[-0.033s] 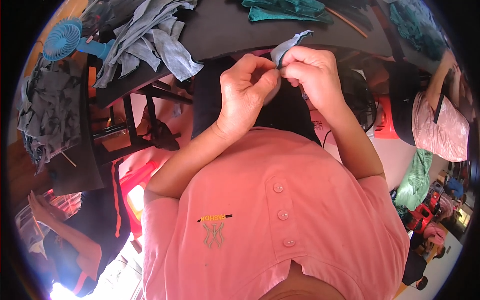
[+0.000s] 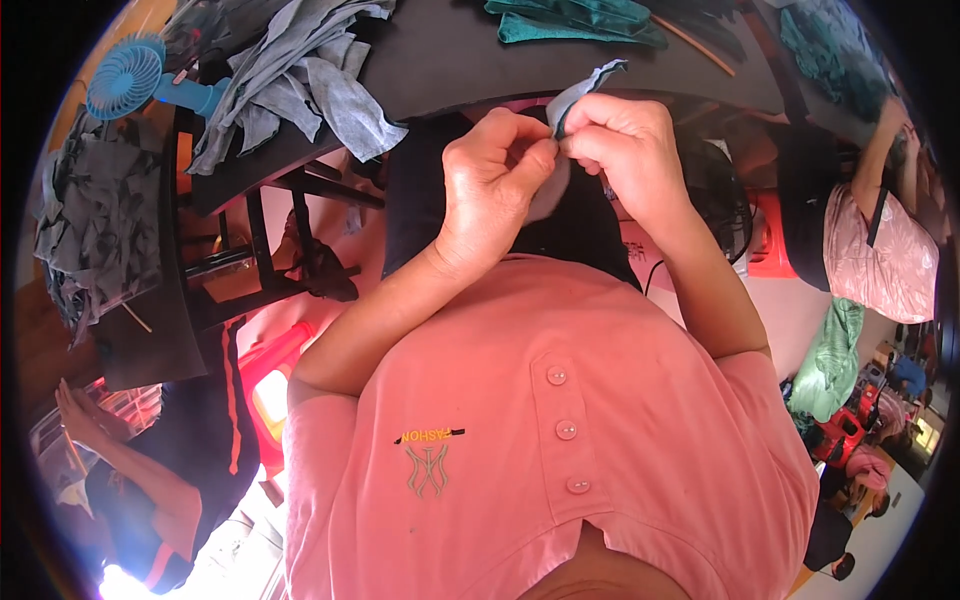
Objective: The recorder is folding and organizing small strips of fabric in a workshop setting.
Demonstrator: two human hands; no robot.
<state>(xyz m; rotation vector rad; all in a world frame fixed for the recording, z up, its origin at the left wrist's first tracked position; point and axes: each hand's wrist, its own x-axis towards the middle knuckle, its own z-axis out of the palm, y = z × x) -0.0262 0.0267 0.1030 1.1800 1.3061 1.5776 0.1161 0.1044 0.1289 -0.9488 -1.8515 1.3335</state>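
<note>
Over my lap, both hands meet at a small strip of grey-green cloth with a pale edge. My right hand pinches it, and its free end stands up past the knuckles toward the table. Thumb and forefinger of my left hand close on the strip's lower end, right against the right fingertips. What lies exactly between the fingertips is too small to tell. Below the left fingers a pale patch shows against my dark trousers; I cannot tell what it is.
Ahead is a dark table with grey cloth pieces, folded green cloth and a thin stick. A blue handheld fan lies at its left. Grey cloth is heaped further left. Other people sit on both sides.
More of the pale patch shows below my left fingers. The upright end of the strip has turned slightly; both hands stay almost in place.
</note>
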